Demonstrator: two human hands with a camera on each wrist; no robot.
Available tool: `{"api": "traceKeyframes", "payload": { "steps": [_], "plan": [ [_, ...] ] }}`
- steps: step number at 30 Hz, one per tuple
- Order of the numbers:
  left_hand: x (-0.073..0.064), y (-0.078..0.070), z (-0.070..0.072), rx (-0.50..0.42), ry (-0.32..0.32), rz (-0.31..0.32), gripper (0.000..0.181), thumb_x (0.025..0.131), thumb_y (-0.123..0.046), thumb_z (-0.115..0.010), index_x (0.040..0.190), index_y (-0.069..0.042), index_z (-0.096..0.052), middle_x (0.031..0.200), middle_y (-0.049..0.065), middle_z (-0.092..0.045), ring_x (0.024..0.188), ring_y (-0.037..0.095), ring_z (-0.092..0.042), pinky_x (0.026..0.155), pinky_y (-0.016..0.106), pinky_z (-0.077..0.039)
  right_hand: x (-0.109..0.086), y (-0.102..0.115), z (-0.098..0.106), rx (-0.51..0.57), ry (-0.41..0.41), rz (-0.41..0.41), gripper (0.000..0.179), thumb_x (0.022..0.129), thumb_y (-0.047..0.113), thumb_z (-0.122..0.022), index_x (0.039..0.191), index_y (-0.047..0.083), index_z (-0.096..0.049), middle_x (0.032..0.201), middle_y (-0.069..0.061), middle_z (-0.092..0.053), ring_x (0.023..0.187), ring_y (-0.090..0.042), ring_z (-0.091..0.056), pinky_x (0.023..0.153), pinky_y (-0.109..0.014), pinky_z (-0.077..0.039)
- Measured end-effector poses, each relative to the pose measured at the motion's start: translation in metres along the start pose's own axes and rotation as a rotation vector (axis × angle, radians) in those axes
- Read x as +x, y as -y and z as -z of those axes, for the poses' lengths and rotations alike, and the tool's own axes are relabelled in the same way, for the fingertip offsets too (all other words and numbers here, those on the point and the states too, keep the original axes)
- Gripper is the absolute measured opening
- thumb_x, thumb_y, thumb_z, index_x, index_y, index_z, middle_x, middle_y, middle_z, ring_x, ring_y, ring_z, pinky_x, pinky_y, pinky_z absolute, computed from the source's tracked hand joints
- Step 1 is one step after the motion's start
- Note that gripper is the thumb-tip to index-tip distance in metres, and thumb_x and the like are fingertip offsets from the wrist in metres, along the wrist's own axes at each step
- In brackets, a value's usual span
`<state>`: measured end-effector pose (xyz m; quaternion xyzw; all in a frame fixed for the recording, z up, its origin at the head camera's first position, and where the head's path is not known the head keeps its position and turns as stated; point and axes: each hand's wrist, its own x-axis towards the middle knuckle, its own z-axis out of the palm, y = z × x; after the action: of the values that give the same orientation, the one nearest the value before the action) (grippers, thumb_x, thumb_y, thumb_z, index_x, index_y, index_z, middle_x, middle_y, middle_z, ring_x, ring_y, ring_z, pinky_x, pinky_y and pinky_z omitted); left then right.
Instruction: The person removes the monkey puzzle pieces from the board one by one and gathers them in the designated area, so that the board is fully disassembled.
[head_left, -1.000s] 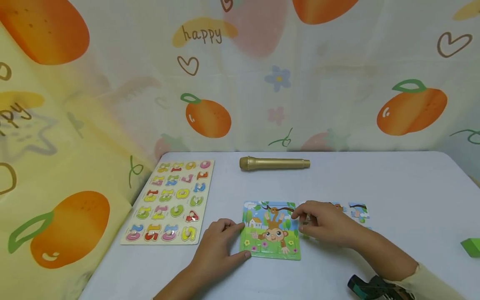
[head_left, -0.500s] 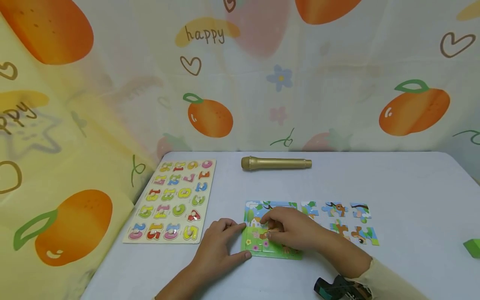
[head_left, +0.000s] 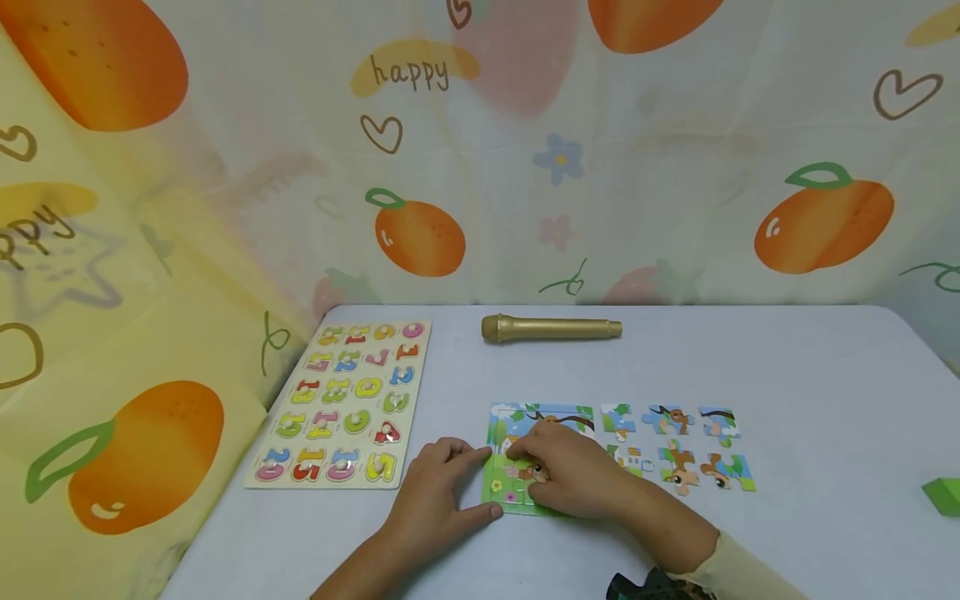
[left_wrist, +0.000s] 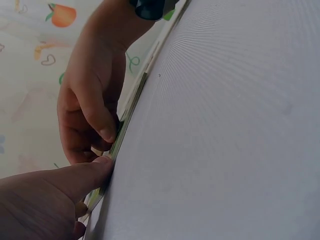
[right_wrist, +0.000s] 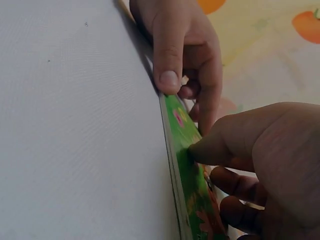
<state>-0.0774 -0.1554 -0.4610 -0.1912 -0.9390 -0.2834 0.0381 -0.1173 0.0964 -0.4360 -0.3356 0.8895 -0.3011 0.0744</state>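
Observation:
A jigsaw puzzle board [head_left: 497, 479] with a monkey picture lies flat on the white table. My left hand [head_left: 438, 496] holds its lower left corner, index finger at the left edge and thumb at the near edge. In the right wrist view the left thumb [right_wrist: 169, 75] presses the board's rim. My right hand [head_left: 577, 471] is over the board, thumb and bent fingers touching its surface; whether they pinch a piece is hidden. Several loose puzzle pieces lie in two rows to the right, among them a branch piece [head_left: 720, 422] and an eye piece [head_left: 727, 472].
At the left lies a number peg board [head_left: 341, 404] full of coloured numerals. A gold toy microphone [head_left: 551, 328] lies behind the puzzle. At the far right edge is a green block [head_left: 942, 497]. A printed fruit curtain [head_left: 675, 150] hangs behind the table.
My right hand has moved left from beside the loose pieces onto the board, then slightly further left. The loose pieces it covered now show. The left hand stays at the corner.

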Motion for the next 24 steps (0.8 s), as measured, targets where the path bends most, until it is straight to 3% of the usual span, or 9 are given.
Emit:
{"api": "traceKeyframes", "payload": {
  "steps": [7,15,19,24],
  "plan": [
    [-0.0004,-0.0003,0.0001,-0.001,0.025,0.019,0.068,0.078,-0.045,-0.095,0.138,-0.021,-0.074,0.119,-0.008,-0.057,0.11,0.014,-0.05,0.094,0.042,-0.048,-0.0015,0.0027,0.0015,0.002,0.012,0.016,0.047,0.083,-0.005,-0.063,0.125,0.014,-0.075,0.112,0.005,-0.065,0.104,-0.012,-0.056,0.088,-0.036,-0.05],
    [0.0005,0.0,-0.001,0.008,0.009,0.011,0.068,0.076,-0.043,-0.097,0.137,-0.021,-0.074,0.118,-0.008,-0.057,0.109,0.014,-0.051,0.093,0.042,-0.048,-0.001,0.0062,0.0023,0.031,0.022,-0.022,0.042,0.085,-0.002,-0.071,0.124,0.015,-0.072,0.115,0.004,-0.064,0.107,-0.014,-0.057,0.092,-0.041,-0.051],
    [0.0008,0.0004,-0.0016,0.006,-0.003,0.009,0.068,0.075,-0.042,-0.098,0.135,-0.021,-0.075,0.117,-0.009,-0.058,0.109,0.014,-0.051,0.092,0.042,-0.048,-0.0002,0.0053,-0.0002,0.05,0.002,-0.031,0.042,0.085,-0.001,-0.075,0.123,0.015,-0.071,0.112,0.005,-0.063,0.105,-0.013,-0.058,0.091,-0.039,-0.051],
    [0.0016,0.0006,-0.0014,0.007,0.017,0.027,0.069,0.076,-0.045,-0.097,0.137,-0.022,-0.074,0.118,-0.009,-0.057,0.11,0.014,-0.051,0.093,0.043,-0.048,0.0017,0.0056,-0.0036,0.084,-0.016,-0.061,0.048,0.08,-0.009,-0.069,0.12,0.017,-0.068,0.104,0.008,-0.061,0.099,-0.011,-0.057,0.086,-0.035,-0.05]
  ]
}}
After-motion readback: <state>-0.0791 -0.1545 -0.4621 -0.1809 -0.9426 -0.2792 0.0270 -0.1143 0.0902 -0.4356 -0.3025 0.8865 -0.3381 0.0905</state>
